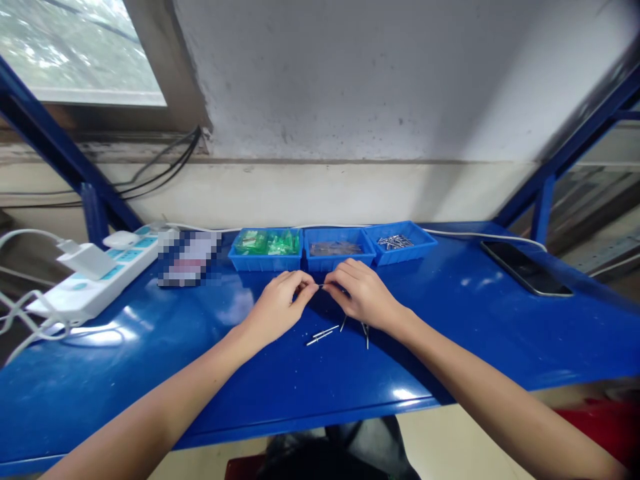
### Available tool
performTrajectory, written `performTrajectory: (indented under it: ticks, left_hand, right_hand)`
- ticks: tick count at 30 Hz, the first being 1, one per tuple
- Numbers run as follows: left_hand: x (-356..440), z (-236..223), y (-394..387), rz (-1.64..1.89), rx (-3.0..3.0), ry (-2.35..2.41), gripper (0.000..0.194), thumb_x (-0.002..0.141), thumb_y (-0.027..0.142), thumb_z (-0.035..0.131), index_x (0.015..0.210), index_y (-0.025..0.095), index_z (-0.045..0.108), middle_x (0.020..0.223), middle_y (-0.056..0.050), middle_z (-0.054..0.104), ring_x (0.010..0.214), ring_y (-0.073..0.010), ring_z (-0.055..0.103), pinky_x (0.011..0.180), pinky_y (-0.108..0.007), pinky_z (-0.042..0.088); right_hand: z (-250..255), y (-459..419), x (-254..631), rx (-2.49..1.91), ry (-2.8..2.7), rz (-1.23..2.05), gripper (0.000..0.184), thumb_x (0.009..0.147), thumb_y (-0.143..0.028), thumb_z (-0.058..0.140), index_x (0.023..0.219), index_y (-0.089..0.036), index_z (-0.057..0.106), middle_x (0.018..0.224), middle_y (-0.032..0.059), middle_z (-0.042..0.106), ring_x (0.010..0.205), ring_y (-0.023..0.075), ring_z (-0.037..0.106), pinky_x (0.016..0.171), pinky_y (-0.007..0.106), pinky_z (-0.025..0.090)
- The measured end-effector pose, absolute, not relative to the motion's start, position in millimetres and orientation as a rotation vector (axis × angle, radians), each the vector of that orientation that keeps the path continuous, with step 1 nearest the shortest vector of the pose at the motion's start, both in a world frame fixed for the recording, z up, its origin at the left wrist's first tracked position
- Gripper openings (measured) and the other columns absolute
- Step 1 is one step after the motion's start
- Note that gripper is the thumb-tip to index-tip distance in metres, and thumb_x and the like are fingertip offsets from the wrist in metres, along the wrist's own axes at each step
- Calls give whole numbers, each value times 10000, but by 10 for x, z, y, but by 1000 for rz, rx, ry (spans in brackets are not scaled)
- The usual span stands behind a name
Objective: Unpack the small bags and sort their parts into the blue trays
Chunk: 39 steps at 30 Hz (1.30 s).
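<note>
Fingertips pinched, my left hand (287,297) and my right hand (361,293) meet above the blue table, a small gap between them. A thin pin (321,286) bridges that gap, gripped at both ends; most of it is hidden by the fingers. Just below lie two silver blind rivets (320,337), side by side on the tabletop. More rivets (367,337) stick out from under my right hand, partly covered by it. Behind the hands stand three blue bins: one with green plastic packets (267,243), one with brownish thin pieces (335,249), one with loose rivets (395,242).
A white power strip (95,277) with plugs and cables runs along the left of the blue table (225,380). Near it lies a pixelated, blurred-out item (193,259). At right rests a black phone (525,268). A white cable (480,235) follows the back edge by the wall.
</note>
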State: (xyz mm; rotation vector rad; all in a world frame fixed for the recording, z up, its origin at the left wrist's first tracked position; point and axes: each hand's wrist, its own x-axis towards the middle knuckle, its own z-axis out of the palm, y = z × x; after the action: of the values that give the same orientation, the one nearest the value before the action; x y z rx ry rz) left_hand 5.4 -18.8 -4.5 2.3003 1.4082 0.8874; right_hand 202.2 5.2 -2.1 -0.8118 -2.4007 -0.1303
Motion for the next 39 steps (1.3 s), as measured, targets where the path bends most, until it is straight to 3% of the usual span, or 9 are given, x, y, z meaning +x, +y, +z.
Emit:
performTrajectory:
  ticks: [3, 10, 14, 21, 25, 28, 33, 39]
  left_hand:
    - [65, -21, -216, 979, 2278, 1405, 133, 886, 291, 476, 942, 208, 564, 825, -5, 621, 782, -159, 580, 747, -298, 437]
    - [37, -19, -186, 909, 2346, 1458, 233, 922, 275, 381, 824, 200, 579, 752, -11, 630, 767, -174, 572, 733, -310, 422]
    - [50, -12, -199, 862, 2312, 1418, 241, 921, 284, 381, 829, 201, 587, 747, -9, 634, 736, -163, 578, 711, -301, 421]
    - [97, 2, -286, 517, 2508, 1274, 280, 760, 487, 620, 882, 236, 600, 855, 4, 642, 853, -210, 567, 771, -353, 374]
    - [77, -22, -265, 508, 2555, 1359, 174, 852, 385, 536, 841, 228, 611, 819, 3, 640, 821, -199, 559, 794, -376, 348]
    - [43, 5, -255, 509, 2542, 1385, 216, 885, 380, 472, 844, 221, 614, 807, -9, 640, 796, -196, 557, 787, -371, 356]
    - [-8, 80, -271, 334, 2576, 1199, 157, 841, 369, 541, 910, 246, 609, 926, -14, 606, 906, -211, 539, 790, -339, 367]
    - [1, -7, -198, 431, 2535, 1303, 127, 874, 232, 462, 808, 210, 568, 847, -15, 609, 832, -194, 542, 753, -323, 390]
  right_hand:
    - [-12, 55, 2026, -820, -2384, -126, 242, 928, -272, 409, 827, -146, 589, 744, 62, 576, 717, 169, 458, 682, 306, 359]
    - [-26, 33, 2022, -787, -2372, -70, 191, 894, -309, 483, 953, -153, 576, 812, 70, 600, 756, 180, 494, 685, 312, 373]
    - [-24, 25, 2004, -790, -2383, -118, 181, 911, -246, 433, 884, -159, 589, 771, 65, 591, 728, 176, 484, 676, 318, 369]
    - [154, 262, 2443, -1006, -2047, -255, 201, 901, -266, 438, 798, -170, 581, 740, 71, 572, 739, 193, 495, 705, 334, 395]
    - [90, 540, 2873, -1370, -1778, -427, 254, 856, -374, 498, 913, -149, 598, 776, 99, 578, 762, 237, 501, 737, 388, 392]
    - [14, 613, 2954, -1462, -1767, -456, 335, 837, -409, 513, 1004, -129, 588, 831, 125, 581, 816, 269, 506, 773, 427, 384]
    - [45, 427, 2585, -1253, -1900, -333, 267, 868, -374, 485, 1020, -179, 585, 858, 104, 583, 819, 253, 511, 772, 411, 394]
    - [2, 152, 2147, -979, -2262, -95, 221, 893, -329, 472, 962, -165, 602, 820, 78, 598, 794, 212, 505, 752, 359, 393]
